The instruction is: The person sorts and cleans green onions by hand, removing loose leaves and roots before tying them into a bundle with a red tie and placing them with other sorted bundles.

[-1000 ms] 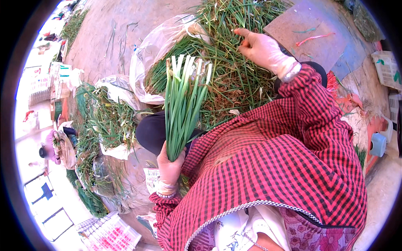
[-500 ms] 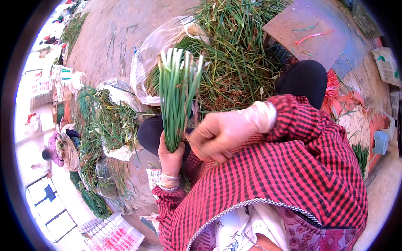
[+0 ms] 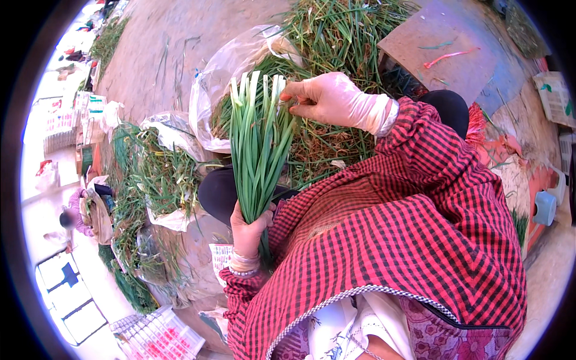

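Note:
My left hand (image 3: pixel 249 228) grips the lower end of an upright bunch of green stalks with pale cut tops (image 3: pixel 258 144). My right hand (image 3: pixel 330 99), in a pale glove, pinches a stalk at the top right of that bunch. Both arms wear a red and black checked sleeve (image 3: pixel 414 198). Behind the bunch lies a big heap of loose green stalks (image 3: pixel 336 36) on the ground, partly inside a clear plastic bag (image 3: pixel 222 66).
More piles of greens on plastic (image 3: pixel 150 174) lie to the left. A flat brown board (image 3: pixel 444 48) sits at the upper right. White crates (image 3: pixel 162 336) stand at the lower left. Another person (image 3: pixel 75 219) crouches at the far left.
My right hand went from the heap down toward my body, then came up to the top of the bunch. The bunch stayed upright in my left hand.

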`<control>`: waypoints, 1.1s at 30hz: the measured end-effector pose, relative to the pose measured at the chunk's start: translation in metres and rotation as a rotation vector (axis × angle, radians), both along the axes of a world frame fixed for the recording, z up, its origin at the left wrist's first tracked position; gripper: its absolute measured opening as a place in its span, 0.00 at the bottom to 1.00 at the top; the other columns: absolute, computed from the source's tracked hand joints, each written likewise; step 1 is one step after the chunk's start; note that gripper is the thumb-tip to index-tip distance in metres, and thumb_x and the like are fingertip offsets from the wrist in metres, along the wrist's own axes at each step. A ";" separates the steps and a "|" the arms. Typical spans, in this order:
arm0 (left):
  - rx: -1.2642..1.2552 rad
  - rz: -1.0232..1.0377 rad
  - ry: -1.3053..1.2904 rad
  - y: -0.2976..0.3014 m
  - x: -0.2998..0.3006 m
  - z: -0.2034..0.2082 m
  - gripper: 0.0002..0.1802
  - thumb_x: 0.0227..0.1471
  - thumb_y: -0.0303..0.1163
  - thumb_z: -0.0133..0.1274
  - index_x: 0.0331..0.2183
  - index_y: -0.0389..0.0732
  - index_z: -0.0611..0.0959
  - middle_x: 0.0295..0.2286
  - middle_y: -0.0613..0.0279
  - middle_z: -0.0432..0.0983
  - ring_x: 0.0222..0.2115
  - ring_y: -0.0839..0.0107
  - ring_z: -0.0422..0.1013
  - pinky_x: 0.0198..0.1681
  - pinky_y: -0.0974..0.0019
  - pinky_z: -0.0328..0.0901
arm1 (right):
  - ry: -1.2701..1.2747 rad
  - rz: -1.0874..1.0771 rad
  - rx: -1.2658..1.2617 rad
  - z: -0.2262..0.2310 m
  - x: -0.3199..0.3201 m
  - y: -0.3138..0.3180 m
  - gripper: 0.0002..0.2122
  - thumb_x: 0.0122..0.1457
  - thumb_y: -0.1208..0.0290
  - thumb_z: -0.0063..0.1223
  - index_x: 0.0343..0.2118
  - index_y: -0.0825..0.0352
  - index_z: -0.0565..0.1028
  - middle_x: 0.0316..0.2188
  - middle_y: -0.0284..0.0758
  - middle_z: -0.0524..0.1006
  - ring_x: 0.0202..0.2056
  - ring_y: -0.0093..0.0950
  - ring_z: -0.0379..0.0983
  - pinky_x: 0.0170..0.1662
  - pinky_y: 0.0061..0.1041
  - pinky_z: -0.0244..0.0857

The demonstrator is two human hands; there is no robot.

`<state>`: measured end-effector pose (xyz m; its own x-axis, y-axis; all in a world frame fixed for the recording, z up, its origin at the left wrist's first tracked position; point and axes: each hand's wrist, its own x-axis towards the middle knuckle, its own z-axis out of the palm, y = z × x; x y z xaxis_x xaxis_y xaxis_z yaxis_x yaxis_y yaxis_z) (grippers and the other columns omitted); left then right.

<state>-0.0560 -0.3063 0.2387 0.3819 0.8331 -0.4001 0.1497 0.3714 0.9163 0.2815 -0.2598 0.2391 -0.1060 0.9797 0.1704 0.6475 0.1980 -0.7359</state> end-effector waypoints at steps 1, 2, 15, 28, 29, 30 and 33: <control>-0.005 0.002 0.008 -0.001 0.000 0.000 0.22 0.43 0.14 0.55 0.44 0.33 0.76 0.31 0.60 0.79 0.27 0.78 0.72 0.29 0.76 0.66 | 0.005 0.032 0.049 -0.003 0.000 -0.001 0.13 0.57 0.61 0.55 0.45 0.54 0.77 0.26 0.35 0.80 0.30 0.37 0.78 0.35 0.35 0.71; -0.011 0.003 0.016 -0.002 0.001 0.001 0.22 0.43 0.14 0.55 0.44 0.33 0.76 0.31 0.60 0.79 0.26 0.78 0.72 0.29 0.75 0.66 | -0.057 0.070 0.081 -0.004 -0.001 -0.002 0.13 0.57 0.62 0.55 0.45 0.54 0.77 0.26 0.35 0.80 0.30 0.37 0.78 0.35 0.35 0.71; 0.033 -0.064 0.135 0.001 -0.012 0.011 0.25 0.44 0.15 0.53 0.48 0.32 0.75 0.35 0.60 0.80 0.33 0.76 0.75 0.38 0.73 0.69 | -0.420 0.145 0.090 -0.027 0.044 -0.022 0.07 0.60 0.70 0.51 0.40 0.58 0.73 0.24 0.38 0.77 0.24 0.41 0.76 0.27 0.35 0.71; 0.225 0.003 0.257 -0.014 -0.032 -0.001 0.28 0.47 0.14 0.51 0.52 0.33 0.75 0.39 0.63 0.80 0.38 0.78 0.75 0.44 0.74 0.68 | -0.044 -0.288 -0.425 -0.010 0.080 -0.011 0.18 0.58 0.57 0.56 0.47 0.61 0.77 0.27 0.38 0.80 0.27 0.29 0.79 0.30 0.30 0.72; 0.306 -0.003 0.293 -0.013 -0.030 -0.006 0.28 0.47 0.14 0.50 0.53 0.33 0.75 0.39 0.63 0.80 0.38 0.78 0.74 0.43 0.74 0.68 | 0.163 -0.221 -0.416 0.005 0.052 -0.011 0.21 0.58 0.49 0.56 0.45 0.63 0.77 0.24 0.37 0.79 0.25 0.23 0.76 0.30 0.28 0.71; 0.388 -0.009 0.329 -0.011 -0.027 -0.011 0.29 0.47 0.14 0.50 0.54 0.34 0.75 0.39 0.63 0.80 0.38 0.78 0.74 0.43 0.74 0.67 | 0.375 -0.113 -0.356 0.016 0.027 -0.012 0.24 0.57 0.44 0.55 0.42 0.64 0.78 0.22 0.36 0.77 0.24 0.23 0.74 0.31 0.28 0.71; 0.677 -0.124 0.495 -0.007 -0.013 -0.004 0.36 0.41 0.13 0.49 0.55 0.43 0.76 0.36 0.61 0.79 0.33 0.73 0.76 0.39 0.72 0.68 | 0.039 -0.006 -0.059 0.012 -0.021 0.000 0.17 0.60 0.53 0.56 0.37 0.65 0.77 0.20 0.38 0.76 0.21 0.29 0.75 0.27 0.29 0.68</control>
<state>-0.0694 -0.3136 0.2343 0.3987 0.9167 0.0254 0.5953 -0.2797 0.7532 0.2605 -0.2600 0.2510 -0.0945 0.9887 0.1159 0.6193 0.1496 -0.7708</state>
